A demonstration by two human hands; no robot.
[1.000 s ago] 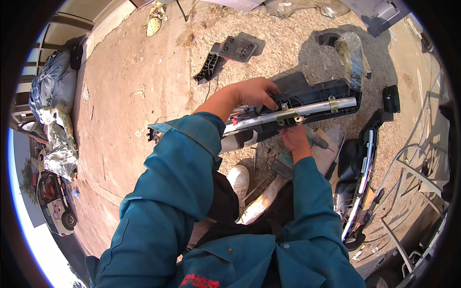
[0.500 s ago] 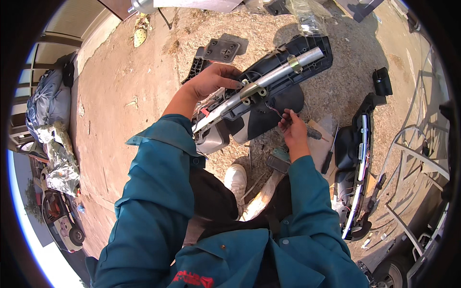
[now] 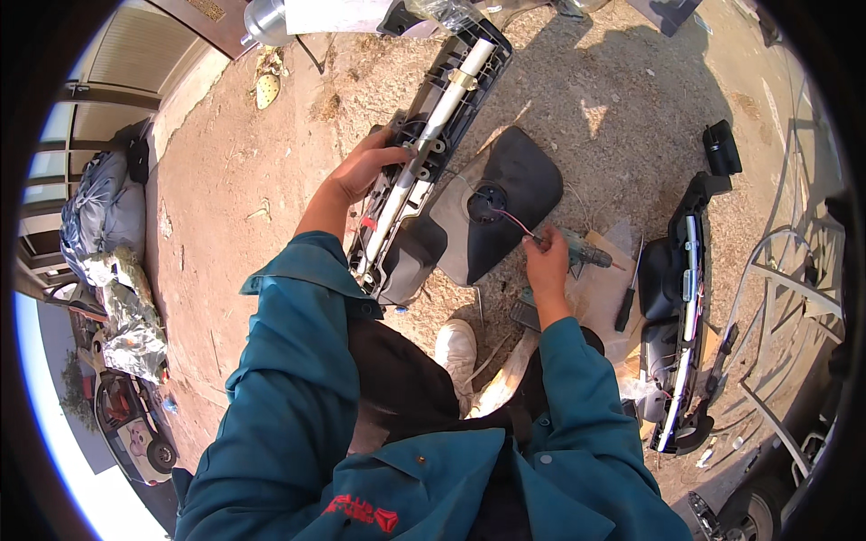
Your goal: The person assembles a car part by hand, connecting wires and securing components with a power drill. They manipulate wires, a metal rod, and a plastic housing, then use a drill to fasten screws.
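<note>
My left hand [image 3: 363, 169] is closed round a long black plastic mirror arm with a silver metal tube [image 3: 444, 106] along it, held tilted up on its edge. Brackets and bolts sit on the tube. Beside it, on the ground, a dark mirror housing [image 3: 528, 176] shows a round socket [image 3: 487, 202]. A thin pinkish wire [image 3: 516, 224] runs out of that socket to my right hand [image 3: 548, 261], whose fingers pinch its end. Close to my right hand lies a greenish power drill [image 3: 585, 252], partly behind the fingers.
A screwdriver [image 3: 627, 305] lies on the ground right of the drill. Farther right rests a second mirror assembly [image 3: 686, 307], then a metal frame [image 3: 794, 307]. My white shoe [image 3: 456, 356] is just below the work. Wrapped bundles [image 3: 104, 198] stand at far left, a clear bottle [image 3: 264, 20] at top left.
The mirror arm has swung up and left in my left hand, uncovering the mirror housing and its socket. My right hand has moved slightly down, still pinching the wire.
</note>
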